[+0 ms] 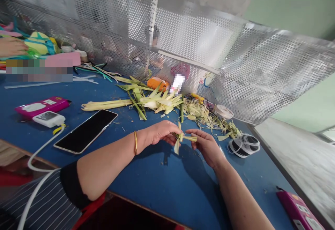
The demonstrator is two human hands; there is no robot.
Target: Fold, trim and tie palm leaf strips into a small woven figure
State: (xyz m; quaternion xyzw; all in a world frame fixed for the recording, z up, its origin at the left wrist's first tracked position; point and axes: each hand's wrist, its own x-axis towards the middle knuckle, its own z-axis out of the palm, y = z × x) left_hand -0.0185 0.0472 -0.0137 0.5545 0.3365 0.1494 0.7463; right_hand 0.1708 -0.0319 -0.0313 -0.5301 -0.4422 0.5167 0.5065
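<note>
My left hand (160,133) and my right hand (206,145) meet above the blue table (157,184), both pinching a small woven piece of pale green leaf strips (183,138). The left fingers close on its left side, the right fingers on its right end. One strip hangs down from the piece. A gold bangle sits on my left wrist. Behind the hands lies a heap of leaf strips and trimmings (157,101).
A black phone (86,130) lies at the left, beside a white device (48,118) with a cable and a pink box (42,106). Spools of thread (244,145) and a tape roll (223,111) sit right. A perforated metal screen (235,66) stands behind. Another person's hand (12,46) shows far left.
</note>
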